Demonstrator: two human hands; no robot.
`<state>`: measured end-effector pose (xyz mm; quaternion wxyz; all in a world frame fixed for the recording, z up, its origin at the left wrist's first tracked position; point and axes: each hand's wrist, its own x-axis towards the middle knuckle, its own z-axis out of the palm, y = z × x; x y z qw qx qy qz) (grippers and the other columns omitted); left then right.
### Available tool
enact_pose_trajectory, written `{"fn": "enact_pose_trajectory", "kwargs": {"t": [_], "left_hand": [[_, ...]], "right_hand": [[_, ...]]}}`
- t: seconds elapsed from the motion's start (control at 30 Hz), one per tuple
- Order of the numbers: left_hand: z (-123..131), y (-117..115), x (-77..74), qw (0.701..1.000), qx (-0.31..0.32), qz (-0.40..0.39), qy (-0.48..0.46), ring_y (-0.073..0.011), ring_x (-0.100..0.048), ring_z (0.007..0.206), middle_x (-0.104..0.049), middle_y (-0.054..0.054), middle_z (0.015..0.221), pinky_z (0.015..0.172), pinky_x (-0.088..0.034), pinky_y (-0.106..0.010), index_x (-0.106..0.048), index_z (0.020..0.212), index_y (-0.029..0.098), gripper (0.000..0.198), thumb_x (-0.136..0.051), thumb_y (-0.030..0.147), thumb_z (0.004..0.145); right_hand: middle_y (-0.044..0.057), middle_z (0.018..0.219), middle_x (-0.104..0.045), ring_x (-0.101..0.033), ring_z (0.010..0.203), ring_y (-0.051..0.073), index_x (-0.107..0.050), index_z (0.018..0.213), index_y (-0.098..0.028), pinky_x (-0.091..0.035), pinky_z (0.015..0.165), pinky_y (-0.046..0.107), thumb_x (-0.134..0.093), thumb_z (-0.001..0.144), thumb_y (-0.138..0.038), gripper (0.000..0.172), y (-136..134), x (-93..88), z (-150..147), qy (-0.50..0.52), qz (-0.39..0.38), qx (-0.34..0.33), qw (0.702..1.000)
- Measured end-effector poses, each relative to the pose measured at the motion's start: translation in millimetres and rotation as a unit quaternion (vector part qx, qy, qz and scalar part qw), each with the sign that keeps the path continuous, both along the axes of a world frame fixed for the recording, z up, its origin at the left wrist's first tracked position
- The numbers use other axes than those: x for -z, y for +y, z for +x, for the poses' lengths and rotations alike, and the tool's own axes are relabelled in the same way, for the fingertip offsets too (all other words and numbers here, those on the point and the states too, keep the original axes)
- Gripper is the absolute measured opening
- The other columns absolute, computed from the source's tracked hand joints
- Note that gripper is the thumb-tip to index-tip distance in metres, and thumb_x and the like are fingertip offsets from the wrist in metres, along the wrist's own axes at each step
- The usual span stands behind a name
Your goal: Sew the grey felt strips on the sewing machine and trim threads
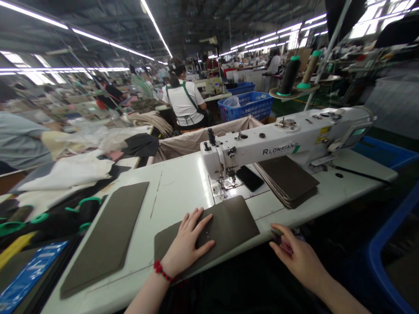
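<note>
Dark panel (232, 222) flat at front of table (178, 183), near sewing machine (255, 141). Left hand (190, 242) flat on it, fingers apart, likely steadying it. Right hand (297, 255) curled round small reddish item (286, 247), blurred. Panel stack (288, 176) right, likely for easy reach.

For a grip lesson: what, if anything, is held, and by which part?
Right hand: a small object, identity and gripped part unclear. Left hand: nothing; it's spread on the panel.

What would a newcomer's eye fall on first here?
Probably the long white sewing machine standing on the pale green tabletop. In front of it, the left hand, with a red-and-black beaded bracelet at its wrist, lies spread on a flat dark olive panel.
</note>
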<state>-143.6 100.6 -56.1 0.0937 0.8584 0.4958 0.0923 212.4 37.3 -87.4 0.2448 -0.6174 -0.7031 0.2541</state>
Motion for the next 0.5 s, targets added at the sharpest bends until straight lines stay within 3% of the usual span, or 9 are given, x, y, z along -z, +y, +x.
{"fn": "enact_pose_trajectory", "kwargs": {"t": [0.07,0.13,0.2,0.23,0.3,0.37,0.43,0.5], "left_hand": [[-1,2,-1.8,1.000,-0.009,-0.021,-0.017,-0.0317,-0.024,0.141,-0.026,-0.007,0.154,0.116,-0.015,-0.055,-0.025,0.149,0.031,0.073,-0.057,0.052,0.087],[-1,5,-3.5,0.997,-0.037,-0.043,-0.045,-0.0321,-0.032,0.136,-0.034,-0.010,0.147,0.114,-0.021,-0.054,-0.018,0.151,0.029,0.087,-0.064,0.054,0.081],[0,8,-4.4,0.992,-0.079,-0.055,-0.078,-0.0323,-0.041,0.128,-0.040,-0.013,0.137,0.109,-0.033,-0.050,-0.014,0.151,0.025,0.099,-0.071,0.053,0.075],[0,9,-4.6,0.989,-0.101,-0.059,-0.094,-0.0319,-0.044,0.124,-0.043,-0.014,0.132,0.105,-0.038,-0.048,-0.016,0.151,0.023,0.100,-0.073,0.051,0.073],[2,8,-5.6,0.982,-0.131,-0.065,-0.123,-0.0296,-0.051,0.114,-0.047,-0.012,0.121,0.098,-0.044,-0.044,-0.032,0.143,0.021,0.083,-0.072,0.046,0.075],[4,2,-9.2,0.975,-0.149,-0.070,-0.150,-0.0260,-0.057,0.102,-0.052,-0.008,0.110,0.091,-0.047,-0.041,-0.050,0.121,0.021,0.048,-0.066,0.040,0.081],[4,-7,-17.1,0.967,-0.158,-0.085,-0.181,-0.0225,-0.060,0.090,-0.056,-0.005,0.100,0.083,-0.049,-0.037,-0.054,0.100,0.022,0.020,-0.056,0.037,0.088],[-4,-16,-29.5,0.954,-0.161,-0.118,-0.223,-0.0201,-0.061,0.083,-0.060,-0.002,0.092,0.076,-0.050,-0.033,-0.053,0.095,0.023,0.016,-0.047,0.038,0.093]], "right_hand": [[0.000,0.081,-0.070,-0.067,0.075,0.019,-0.046,0.134,-0.025,-0.049,0.068,0.029,-0.050,0.090,-0.031,0.044,-7,3.5,3,-0.046,0.016,-0.071,0.996],[0.002,0.084,-0.071,-0.068,0.077,0.020,-0.060,0.117,-0.024,-0.050,0.070,0.030,-0.051,0.087,-0.025,0.031,-14,8.2,7,-0.077,0.032,-0.122,0.989],[0.002,0.086,-0.072,-0.068,0.078,0.019,-0.066,0.102,-0.023,-0.051,0.071,0.028,-0.052,0.085,-0.023,0.021,-19,12.2,12,-0.088,0.042,-0.136,0.986],[0.002,0.089,-0.072,-0.069,0.080,0.019,-0.066,0.105,-0.023,-0.052,0.072,0.027,-0.052,0.085,-0.022,0.024,-20,13.5,14,-0.088,0.045,-0.133,0.986],[0.002,0.099,-0.072,-0.069,0.085,0.018,-0.053,0.130,-0.024,-0.052,0.075,0.027,-0.049,0.086,-0.019,0.045,-19,15.0,16,-0.086,0.054,-0.116,0.988],[0.001,0.100,-0.072,-0.069,0.085,0.018,-0.030,0.147,-0.026,-0.054,0.073,0.027,-0.044,0.086,-0.015,0.064,-16,16.3,16,-0.091,0.051,-0.108,0.989],[-0.001,0.095,-0.073,-0.070,0.081,0.018,-0.017,0.151,-0.029,-0.055,0.068,0.027,-0.041,0.086,-0.013,0.071,-14,19.4,16,-0.099,0.041,-0.114,0.988],[-0.001,0.097,-0.073,-0.071,0.081,0.019,-0.014,0.152,-0.031,-0.056,0.066,0.026,-0.039,0.085,-0.012,0.074,-12,25.6,18,-0.099,0.039,-0.125,0.986]]}}
